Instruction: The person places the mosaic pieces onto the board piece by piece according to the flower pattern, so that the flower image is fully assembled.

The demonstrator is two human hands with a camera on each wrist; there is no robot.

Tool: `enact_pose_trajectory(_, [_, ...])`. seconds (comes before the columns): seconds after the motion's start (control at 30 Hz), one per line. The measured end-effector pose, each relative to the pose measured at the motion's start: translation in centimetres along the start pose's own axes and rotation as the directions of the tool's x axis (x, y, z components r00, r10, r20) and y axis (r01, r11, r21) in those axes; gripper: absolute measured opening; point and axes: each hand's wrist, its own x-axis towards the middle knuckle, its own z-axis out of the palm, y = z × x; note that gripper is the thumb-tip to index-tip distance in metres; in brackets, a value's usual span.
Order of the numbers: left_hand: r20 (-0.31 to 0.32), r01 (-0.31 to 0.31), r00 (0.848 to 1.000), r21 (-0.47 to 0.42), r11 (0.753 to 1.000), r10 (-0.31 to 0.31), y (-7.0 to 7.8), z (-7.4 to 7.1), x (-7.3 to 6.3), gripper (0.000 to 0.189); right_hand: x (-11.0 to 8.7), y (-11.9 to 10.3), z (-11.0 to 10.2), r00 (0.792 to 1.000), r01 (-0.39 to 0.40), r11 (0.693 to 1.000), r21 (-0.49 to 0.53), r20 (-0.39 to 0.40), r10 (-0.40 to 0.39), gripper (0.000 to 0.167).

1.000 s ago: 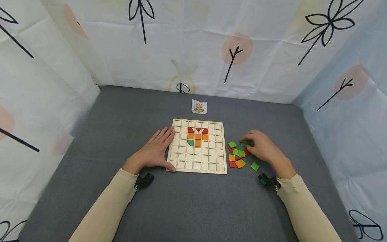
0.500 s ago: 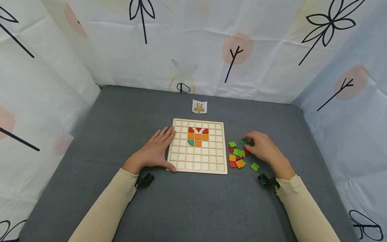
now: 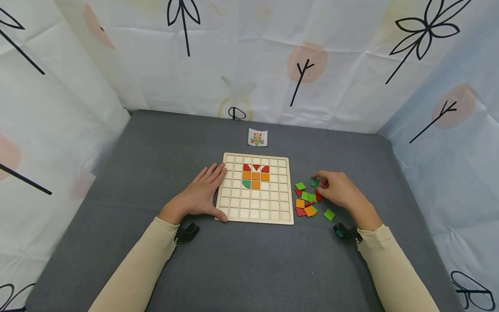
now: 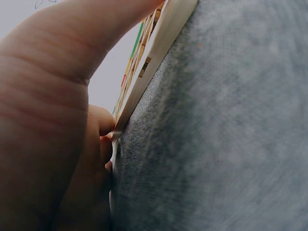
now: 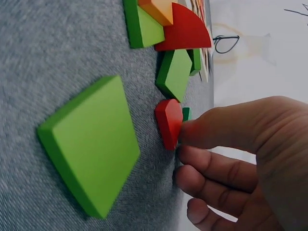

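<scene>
Spread along the left side of a wooden grid board (image 3: 241, 212), my left hand (image 3: 199, 190) has its fingers at the side edge and its thumb at the near left corner. Red, orange and green pieces form a small pattern in the board's upper middle, among them an orange square (image 3: 255, 176). To the right of the board, my right hand (image 3: 339, 188) pinches a dark green tile (image 3: 314, 182) between thumb and fingers. A red piece (image 5: 169, 122) lies right by the thumb in the right wrist view, where the dark green tile is mostly hidden.
Several loose tiles lie in a pile right of the board, including an orange tile (image 3: 299, 203). One light green tile (image 3: 329, 214) lies apart, nearer the wrist. A small printed card (image 3: 257, 137) sits behind the board on the grey table (image 3: 241, 268). Patterned cloth surrounds it.
My right fingers have shifted slightly and the dark green tile now shows more fully at their tips. The left hand and the board stay as they were.
</scene>
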Motion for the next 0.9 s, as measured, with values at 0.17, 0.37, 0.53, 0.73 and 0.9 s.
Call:
enact_pose_trajectory(0.17, [0.003,0.008,1.0,-0.004,1.0,-0.008,-0.02,0.04,0.01,0.157,-0.08,0.27,-0.27,0.999,0.033,0.999,0.019,0.029,-0.034,0.038])
enact_pose_trajectory(0.37, [0.005,0.01,1.0,-0.003,1.0,-0.01,-0.09,0.09,0.03,0.157,-0.01,0.42,-0.23,0.998,0.051,0.998,0.021,0.028,-0.052,0.038])
enact_pose_trajectory(0.53, [0.01,0.012,1.0,0.007,1.0,-0.013,-0.12,0.11,0.07,0.156,0.01,0.43,-0.21,0.999,0.043,0.999,0.026,0.023,-0.043,0.034])
enact_pose_trajectory(0.73, [0.008,0.009,1.0,-0.003,1.0,-0.009,0.05,-0.06,0.02,0.156,-0.04,0.62,-0.31,0.999,0.032,0.999,0.041,0.028,-0.033,0.032])
enact_pose_trajectory(0.9, [0.004,0.003,1.0,-0.001,1.0,-0.003,0.0,-0.03,0.01,0.156,-0.11,0.7,-0.38,0.999,0.035,0.999,0.019,0.014,-0.035,0.032])
